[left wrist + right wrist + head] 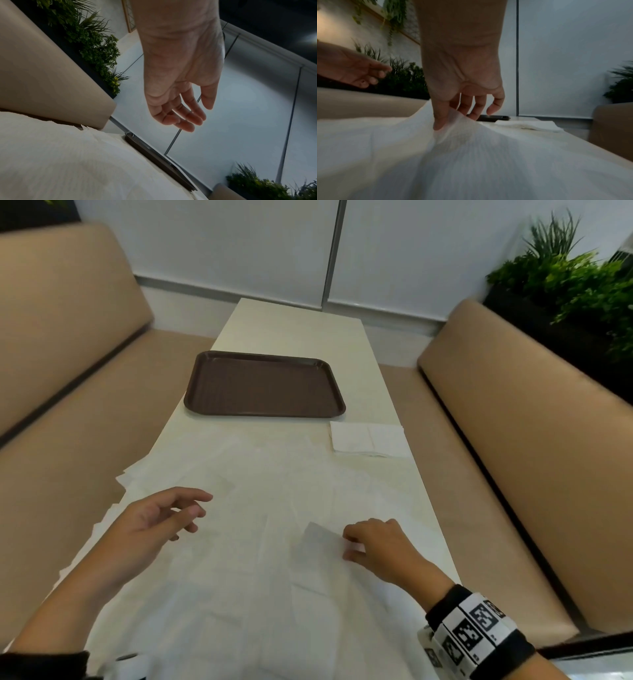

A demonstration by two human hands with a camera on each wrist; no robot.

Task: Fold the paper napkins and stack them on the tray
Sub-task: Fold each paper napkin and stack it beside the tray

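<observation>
Nearest the camera, the near end of the table (301, 330) is pretty much buried in loose unfolded paper napkins (239, 577), overlapping each other and spilling a bit over the left edge. The right hand (380, 546) is down on that pile near the right edge, thumb and fingers curled and pinching up a corner of one napkin (317, 542) so it lifts off the rest; the right wrist view shows the thin sheet tented up between thumb and fingertips (440, 121). There's a black wristband with square black-and-white markers (476, 631) on that wrist. The left hand (161, 518) hovers over the left side of the pile, fingers loose and spread, holding nothing, and the left wrist view shows the same relaxed palm (180, 81) clear of the paper. Further back, by the right edge, there's a small stack of folded napkins (368, 438) lying flat on the tabletop, just in front of the tray's near right corner. Then the brown plastic tray (263, 385) sits mid-table toward the left edge, with nothing in it. Tan padded booth benches (513, 440) run along both long sides, green plants (565, 278) behind the right one, and pale wall panels (239, 244) at the far end.
</observation>
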